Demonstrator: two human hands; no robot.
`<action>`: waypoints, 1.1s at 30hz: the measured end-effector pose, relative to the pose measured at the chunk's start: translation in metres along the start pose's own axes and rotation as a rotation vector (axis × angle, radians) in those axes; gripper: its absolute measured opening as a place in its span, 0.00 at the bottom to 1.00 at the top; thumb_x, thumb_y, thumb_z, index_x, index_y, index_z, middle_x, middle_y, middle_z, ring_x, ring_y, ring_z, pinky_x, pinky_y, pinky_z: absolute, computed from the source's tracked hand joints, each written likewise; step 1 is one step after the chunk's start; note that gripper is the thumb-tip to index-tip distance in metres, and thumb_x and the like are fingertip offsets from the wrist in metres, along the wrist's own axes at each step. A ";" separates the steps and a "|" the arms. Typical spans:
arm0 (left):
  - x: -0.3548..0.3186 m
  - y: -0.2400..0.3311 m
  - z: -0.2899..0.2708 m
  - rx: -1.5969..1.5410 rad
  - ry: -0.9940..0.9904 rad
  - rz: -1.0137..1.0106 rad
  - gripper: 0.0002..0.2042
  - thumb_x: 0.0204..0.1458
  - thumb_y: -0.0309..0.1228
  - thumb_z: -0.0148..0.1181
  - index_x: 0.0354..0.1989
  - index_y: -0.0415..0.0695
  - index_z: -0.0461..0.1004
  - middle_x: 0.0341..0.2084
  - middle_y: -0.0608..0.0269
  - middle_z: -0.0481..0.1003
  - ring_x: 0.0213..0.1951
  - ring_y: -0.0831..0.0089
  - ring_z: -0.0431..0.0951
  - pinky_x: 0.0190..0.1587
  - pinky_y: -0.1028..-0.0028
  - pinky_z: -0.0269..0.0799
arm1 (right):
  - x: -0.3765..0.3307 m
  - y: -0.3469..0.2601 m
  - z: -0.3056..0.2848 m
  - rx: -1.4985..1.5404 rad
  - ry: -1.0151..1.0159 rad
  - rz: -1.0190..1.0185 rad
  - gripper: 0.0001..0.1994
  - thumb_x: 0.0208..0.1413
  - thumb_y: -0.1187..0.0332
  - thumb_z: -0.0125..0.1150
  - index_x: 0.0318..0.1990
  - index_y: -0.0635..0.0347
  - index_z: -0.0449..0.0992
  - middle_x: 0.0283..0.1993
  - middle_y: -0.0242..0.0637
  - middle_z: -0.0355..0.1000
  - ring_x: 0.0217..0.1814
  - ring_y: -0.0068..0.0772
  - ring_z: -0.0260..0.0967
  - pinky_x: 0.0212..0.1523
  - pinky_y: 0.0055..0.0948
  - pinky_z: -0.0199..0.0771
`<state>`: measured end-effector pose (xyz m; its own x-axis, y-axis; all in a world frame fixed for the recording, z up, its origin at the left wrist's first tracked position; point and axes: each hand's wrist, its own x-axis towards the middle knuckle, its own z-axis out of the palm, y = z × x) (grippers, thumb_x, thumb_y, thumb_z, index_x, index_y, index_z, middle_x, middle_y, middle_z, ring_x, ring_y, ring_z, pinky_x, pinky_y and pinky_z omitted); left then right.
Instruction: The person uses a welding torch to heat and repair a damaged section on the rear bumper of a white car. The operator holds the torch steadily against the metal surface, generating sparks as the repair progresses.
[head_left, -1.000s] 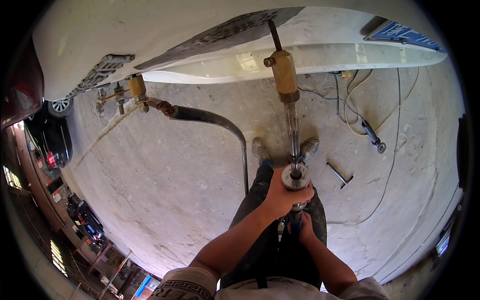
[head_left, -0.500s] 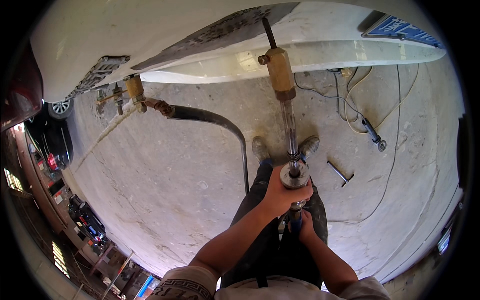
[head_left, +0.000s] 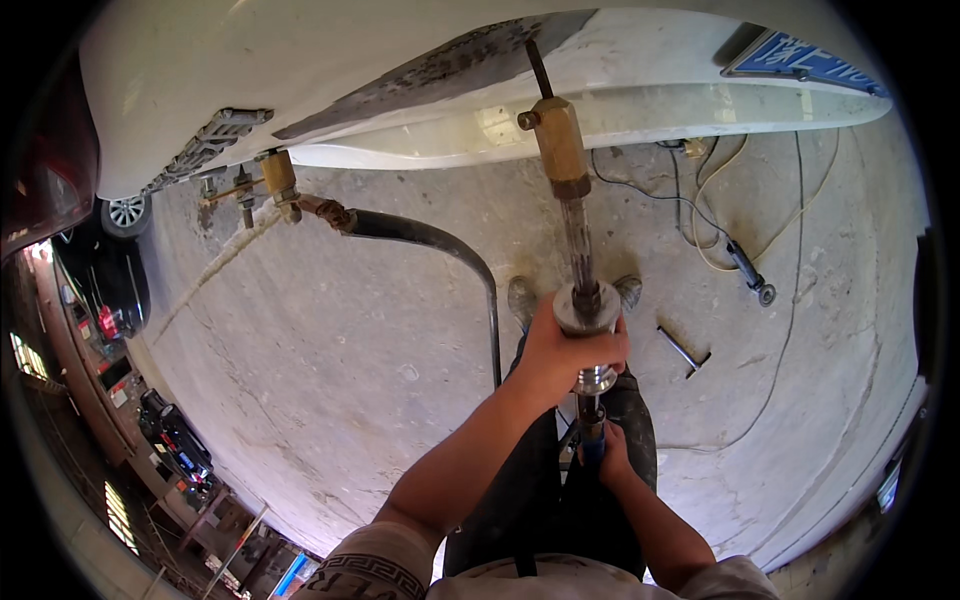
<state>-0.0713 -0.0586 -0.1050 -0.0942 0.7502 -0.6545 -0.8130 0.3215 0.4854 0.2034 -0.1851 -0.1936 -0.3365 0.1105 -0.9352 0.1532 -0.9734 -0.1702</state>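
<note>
A slide hammer dent puller runs up the middle, its brass-coloured head (head_left: 560, 145) with a side screw carrying a thin dark rod (head_left: 540, 70). The rod's tip lies at the bare grey patch (head_left: 430, 75) on the white car's panel (head_left: 660, 60). Around the round metal sliding weight (head_left: 587, 310) on the shaft, my left hand (head_left: 568, 352) is closed. Lower down, my right hand (head_left: 615, 455) is wrapped round the blue handle (head_left: 592, 445) at the shaft's near end; its fingers are partly hidden.
A brass clamp (head_left: 278, 175) at the car's edge joins a thick black cable (head_left: 430, 235) hanging to the floor. On the concrete at right lie a T-handled tool (head_left: 683, 350), a black grinder-like tool (head_left: 750, 272) and loose cords (head_left: 797, 220). A dark car (head_left: 105, 270) stands far left.
My left hand has slid the weight up the shaft, away from me and toward the brass-coloured head. The right hand stays on the handle. The view has shifted slightly.
</note>
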 end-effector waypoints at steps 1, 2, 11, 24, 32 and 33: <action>0.000 -0.001 0.000 -0.010 0.003 0.009 0.08 0.41 0.21 0.65 0.29 0.38 0.73 0.21 0.63 0.74 0.23 0.74 0.76 0.28 0.73 0.72 | 0.001 0.002 0.000 -0.007 0.020 0.009 0.22 0.66 0.48 0.47 0.42 0.62 0.72 0.24 0.35 0.71 0.19 0.27 0.69 0.20 0.26 0.69; -0.002 -0.005 0.000 -0.022 0.010 0.019 0.08 0.41 0.21 0.65 0.29 0.38 0.73 0.21 0.63 0.74 0.23 0.74 0.76 0.28 0.73 0.72 | 0.002 0.003 -0.001 -0.017 0.040 0.021 0.22 0.66 0.48 0.46 0.41 0.61 0.71 0.23 0.37 0.70 0.18 0.30 0.69 0.19 0.28 0.69; -0.030 -0.059 -0.009 0.061 0.032 0.012 0.08 0.43 0.19 0.64 0.29 0.40 0.72 0.23 0.65 0.74 0.24 0.77 0.74 0.28 0.76 0.70 | -0.003 -0.001 0.003 -0.036 -0.020 -0.007 0.21 0.65 0.49 0.45 0.38 0.59 0.72 0.23 0.38 0.71 0.18 0.32 0.69 0.19 0.28 0.68; -0.041 -0.085 -0.016 0.066 0.040 -0.005 0.11 0.42 0.18 0.63 0.33 0.42 0.70 0.25 0.68 0.73 0.29 0.81 0.74 0.32 0.77 0.71 | -0.015 -0.022 0.000 -0.244 -0.091 0.021 0.20 0.66 0.52 0.50 0.49 0.62 0.74 0.33 0.32 0.73 0.31 0.22 0.72 0.29 0.23 0.71; -0.040 -0.076 -0.004 0.131 0.018 0.020 0.08 0.43 0.19 0.64 0.30 0.41 0.71 0.25 0.70 0.73 0.29 0.82 0.73 0.33 0.78 0.70 | -0.008 0.019 -0.008 0.112 -0.007 -0.157 0.23 0.67 0.54 0.48 0.53 0.69 0.71 0.45 0.36 0.76 0.43 0.24 0.74 0.44 0.23 0.73; -0.040 -0.076 -0.004 0.121 0.028 0.017 0.08 0.43 0.19 0.64 0.30 0.41 0.71 0.25 0.70 0.73 0.29 0.82 0.73 0.33 0.78 0.69 | -0.007 0.017 -0.007 0.104 -0.003 -0.147 0.23 0.67 0.54 0.48 0.53 0.69 0.71 0.44 0.36 0.76 0.42 0.24 0.74 0.43 0.23 0.73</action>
<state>-0.0081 -0.1152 -0.1182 -0.1246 0.7403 -0.6607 -0.7359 0.3777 0.5620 0.2152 -0.2006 -0.1919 -0.3514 0.2524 -0.9016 0.0053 -0.9624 -0.2715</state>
